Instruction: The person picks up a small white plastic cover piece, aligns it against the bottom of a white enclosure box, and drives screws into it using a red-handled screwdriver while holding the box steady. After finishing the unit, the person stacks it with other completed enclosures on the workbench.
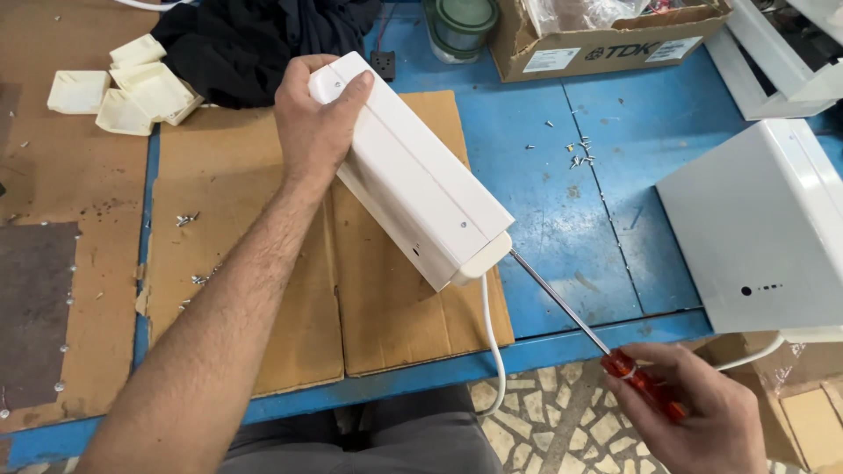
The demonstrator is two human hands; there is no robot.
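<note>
Firmly, the left hand wraps the far end of a long white casing, thumb over the top edge and fingers hidden behind, so the box is held tilted on its side, above a sheet of cardboard rather than lying flat on it. That tilt turns the near end cap toward the person, which looks like the reason for the hold. The right hand is closed around the red handle of a screwdriver; its thin shaft runs up and left, and the tip meets the casing's lower end, just under the cap, though the exact spot it touches is hidden. A white cord drops from that same end and hangs past the edge of the blue table.

Further out, loose screws lie scattered on the blue surface within reach of the right hand, and more sit on the cardboard at the left. A second, larger white housing stands to the right. Small cream plastic caps are heaped at the far left beside a dark cloth, and a cardboard box sits at the back edge.
</note>
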